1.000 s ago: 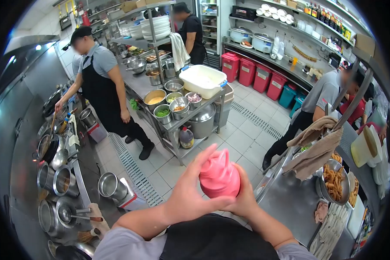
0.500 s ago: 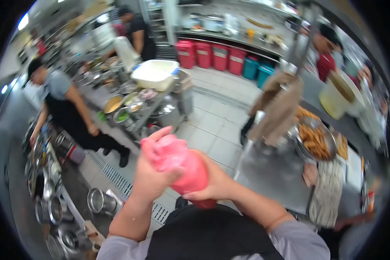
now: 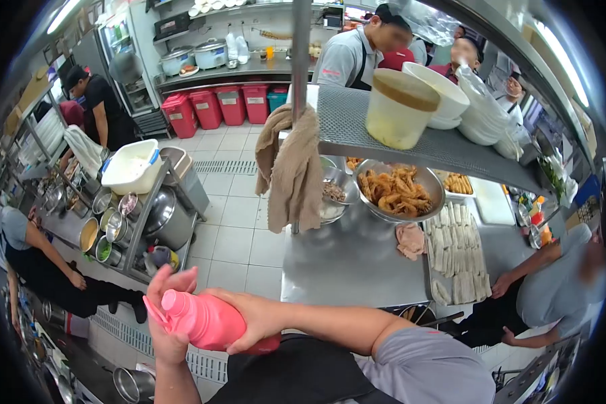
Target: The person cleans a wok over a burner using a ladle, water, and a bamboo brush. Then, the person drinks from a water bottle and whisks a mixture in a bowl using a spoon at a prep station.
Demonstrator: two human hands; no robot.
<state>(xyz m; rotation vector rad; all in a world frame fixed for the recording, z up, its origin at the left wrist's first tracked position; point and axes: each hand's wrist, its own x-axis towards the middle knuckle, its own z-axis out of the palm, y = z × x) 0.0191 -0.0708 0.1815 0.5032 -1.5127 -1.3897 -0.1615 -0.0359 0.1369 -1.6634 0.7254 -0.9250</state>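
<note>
A pink bottle (image 3: 212,324) lies tilted in front of my black apron, its top pointing up and left. My right hand (image 3: 252,320) is wrapped around the bottle's body. At the top end, my left hand (image 3: 166,337) holds the bottle beside its round pink cap and thin pink loop. Some left fingers stretch up behind the cap, and the bottle hides part of that hand.
A steel counter (image 3: 350,262) holds a bowl of fried food (image 3: 394,190) and a tray of pale strips (image 3: 454,252). A brown cloth (image 3: 296,168) hangs from a post. Co-workers stand left, behind the shelf (image 3: 343,111) and at right (image 3: 552,283).
The view has swung right, bringing the counter and shelf to the middle. Both hands and the bottle have shifted left in view, and the bottle now points more to the left.
</note>
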